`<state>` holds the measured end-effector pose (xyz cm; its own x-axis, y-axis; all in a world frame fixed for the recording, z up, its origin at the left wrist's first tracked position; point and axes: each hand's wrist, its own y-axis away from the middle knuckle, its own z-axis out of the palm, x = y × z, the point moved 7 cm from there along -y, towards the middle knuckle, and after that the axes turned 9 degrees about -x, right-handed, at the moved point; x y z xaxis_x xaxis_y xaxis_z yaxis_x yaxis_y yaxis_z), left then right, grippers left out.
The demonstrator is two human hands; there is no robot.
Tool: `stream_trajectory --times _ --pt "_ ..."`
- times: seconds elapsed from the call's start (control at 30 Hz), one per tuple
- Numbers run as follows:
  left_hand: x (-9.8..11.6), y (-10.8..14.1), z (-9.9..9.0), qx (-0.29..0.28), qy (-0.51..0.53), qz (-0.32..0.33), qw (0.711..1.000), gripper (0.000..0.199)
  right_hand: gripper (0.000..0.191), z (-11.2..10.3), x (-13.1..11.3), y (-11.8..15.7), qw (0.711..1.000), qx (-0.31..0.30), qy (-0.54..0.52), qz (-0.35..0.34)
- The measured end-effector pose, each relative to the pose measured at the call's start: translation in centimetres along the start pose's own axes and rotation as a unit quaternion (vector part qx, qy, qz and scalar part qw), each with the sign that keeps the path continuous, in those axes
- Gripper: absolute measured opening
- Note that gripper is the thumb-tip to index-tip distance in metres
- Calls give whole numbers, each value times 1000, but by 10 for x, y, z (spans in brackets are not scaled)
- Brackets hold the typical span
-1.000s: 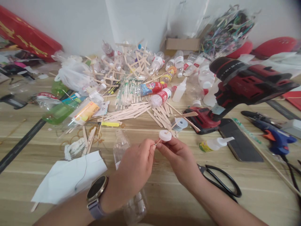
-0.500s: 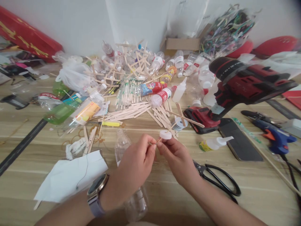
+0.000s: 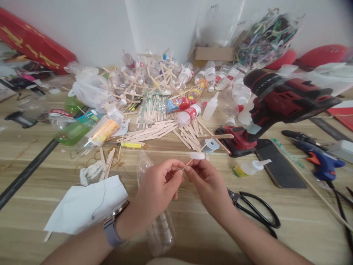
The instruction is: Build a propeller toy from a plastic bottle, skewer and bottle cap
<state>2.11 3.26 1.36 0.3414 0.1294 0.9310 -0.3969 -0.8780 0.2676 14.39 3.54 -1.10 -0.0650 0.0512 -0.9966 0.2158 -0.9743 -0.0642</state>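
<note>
My right hand (image 3: 206, 178) pinches a thin wooden stick (image 3: 188, 162) close to a white bottle cap (image 3: 197, 156). Beyond the cap the stick runs towards two crossed craft sticks (image 3: 216, 137), which look joined to it. Fingertips of my left hand (image 3: 162, 180) are closed at the stick's near end, on something too fine to make out. Under my left hand and wrist lies a clear plastic bottle (image 3: 161, 235), partly hidden. Black-handled scissors (image 3: 259, 213) rest to the right of my right forearm.
A red and black drill (image 3: 286, 99), a phone (image 3: 278, 163), a glue bottle (image 3: 246, 169) and a blue glue gun (image 3: 317, 154) occupy the right. Loose craft sticks (image 3: 154, 130) and several plastic bottles fill the back. White paper (image 3: 85, 206) lies left.
The crossed craft sticks have turned to a different angle, and the cap has tilted and shifted slightly right. Both hands stay close together, with the left fingers slightly shifted.
</note>
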Motion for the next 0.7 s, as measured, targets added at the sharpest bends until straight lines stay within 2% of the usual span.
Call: stream_trajectory --times 0.2,0.53,0.63,0.7 --pt "-5 -4 2 -25 120 -43 991 13 20 0 -5 2 998 3 52 -19" --pt "-10 -7 4 -42 237 -80 967 22 15 4 -13 2 993 -11 116 -17" --pt "-15 -7 5 -62 244 -94 963 23 11 1 -24 -2 987 -34 154 9" --pt "-18 -6 5 -71 250 -105 960 24 13 0 -42 3 970 -71 231 14"
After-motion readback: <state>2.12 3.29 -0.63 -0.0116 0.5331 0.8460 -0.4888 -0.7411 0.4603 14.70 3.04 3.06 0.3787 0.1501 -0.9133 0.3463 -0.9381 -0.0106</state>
